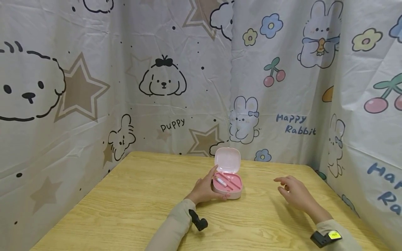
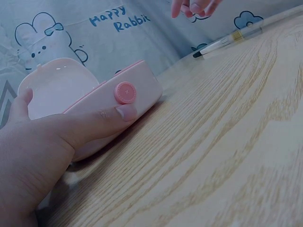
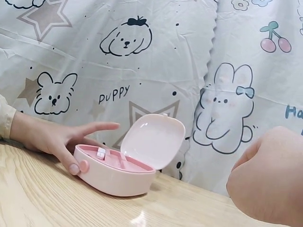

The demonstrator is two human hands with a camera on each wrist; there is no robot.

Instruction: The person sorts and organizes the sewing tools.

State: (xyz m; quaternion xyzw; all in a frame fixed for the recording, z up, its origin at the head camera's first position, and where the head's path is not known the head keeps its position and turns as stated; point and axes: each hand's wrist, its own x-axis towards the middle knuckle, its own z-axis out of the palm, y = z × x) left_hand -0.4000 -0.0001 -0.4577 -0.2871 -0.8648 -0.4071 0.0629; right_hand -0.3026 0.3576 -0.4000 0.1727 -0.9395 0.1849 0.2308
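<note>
Where its single rounded lid (image 1: 227, 160) is raised at 12 o'clock, one glossy pale-pink case (image 1: 234, 195) is seen on the bench (image 1: 157, 181), at 5 o'clock in the head view. One deeper-pink tray (image 1: 236, 179) is fitted inside, with one slim white piece (image 1: 221, 181) laid in it; one round ridged button (image 2: 125, 92) is set in front. The case's 9 o'clock side is covered by the left hand (image 1: 204, 190), its fingers clamped on the case, thumb beside the button. At 3 o'clock the right hand (image 1: 296, 195) is held well apart, fingers loosely bent. Between 1 and 2 o'clock in the left wrist view, one dark-tipped item (image 2: 215, 46) is seen. Two black wrist devices (image 1: 201, 225) are worn.
</note>
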